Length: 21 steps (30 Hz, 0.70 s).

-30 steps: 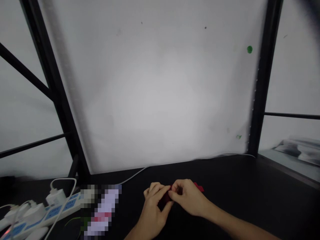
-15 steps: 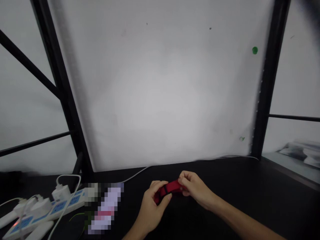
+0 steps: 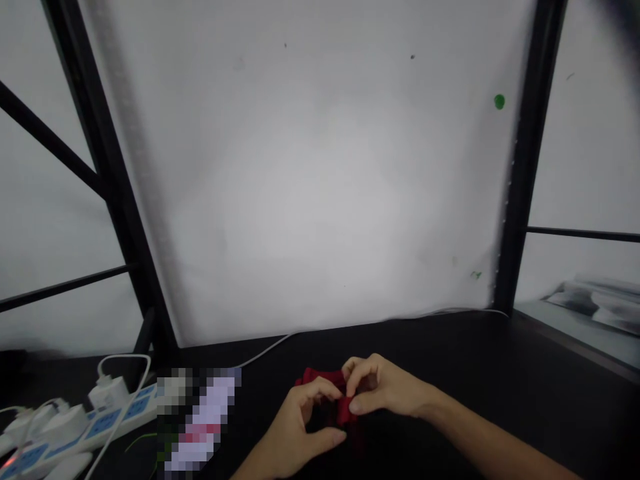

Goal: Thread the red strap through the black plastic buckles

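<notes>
Two hands, one small red piece pinched between them.

We see our left hand (image 3: pixel 295 427) and right hand (image 3: pixel 385 390) meeting low over the black table (image 3: pixel 500 373), both closed on the red piece (image 3: pixel 327 393) by the fingertips. It sits right in the grip, lifted just off the table, and its long axis runs roughly left to right, from one hand's fingers to the other's. Our right thumb and forefinger pinch its near right end; our left fingers curl over the far left part, with the thumb held apart below. Neither hand is nearer: both touch it. Well off to the left of the grip lies a white power strip (image 3: pixel 75 433) with plugs in it, and a thin white cable (image 3: pixel 270 350) runs behind the hands along the foot of the white backdrop (image 3: pixel 320 187).
</notes>
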{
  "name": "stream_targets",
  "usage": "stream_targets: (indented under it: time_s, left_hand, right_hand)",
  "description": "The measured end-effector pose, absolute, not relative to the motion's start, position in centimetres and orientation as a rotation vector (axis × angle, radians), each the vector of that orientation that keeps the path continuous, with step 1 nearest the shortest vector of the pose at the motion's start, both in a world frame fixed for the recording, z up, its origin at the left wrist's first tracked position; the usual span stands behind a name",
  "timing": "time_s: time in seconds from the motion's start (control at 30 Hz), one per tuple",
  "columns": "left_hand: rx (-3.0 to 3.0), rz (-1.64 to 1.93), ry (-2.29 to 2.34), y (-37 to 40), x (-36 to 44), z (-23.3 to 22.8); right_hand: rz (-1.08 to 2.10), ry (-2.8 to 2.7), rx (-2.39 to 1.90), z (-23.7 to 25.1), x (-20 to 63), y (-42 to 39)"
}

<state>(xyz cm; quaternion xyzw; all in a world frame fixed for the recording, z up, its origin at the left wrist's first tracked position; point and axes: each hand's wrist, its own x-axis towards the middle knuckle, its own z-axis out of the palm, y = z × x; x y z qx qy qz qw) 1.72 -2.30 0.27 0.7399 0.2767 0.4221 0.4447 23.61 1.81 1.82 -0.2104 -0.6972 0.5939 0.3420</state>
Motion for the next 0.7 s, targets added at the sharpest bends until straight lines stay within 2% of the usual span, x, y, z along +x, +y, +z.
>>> stream_targets:
  time_s: [0.2,0.37,0.53,0.7]
  left_hand:
    - [1.660,1.036,0.553,-2.6,2.1,0.5]
    - [1.610,1.086,0.652,-2.5,1.6,-0.6]
    - [1.387,1.287,0.756,-2.2,1.4,-2.4]
    - [1.215,1.318,0.709,-2.4,1.8,-1.7]
  right_hand:
    - [1.556,-1.575,-0.441,0.0,21.1,0.9]
    - [1.337,-1.656,-0.531,0.1,21.4,1.0]
    - [0.999,-1.771,-0.606,1.0,21.7,0.4]
    - [0.834,-1.792,-0.621,1.1,21.4,-0.6]
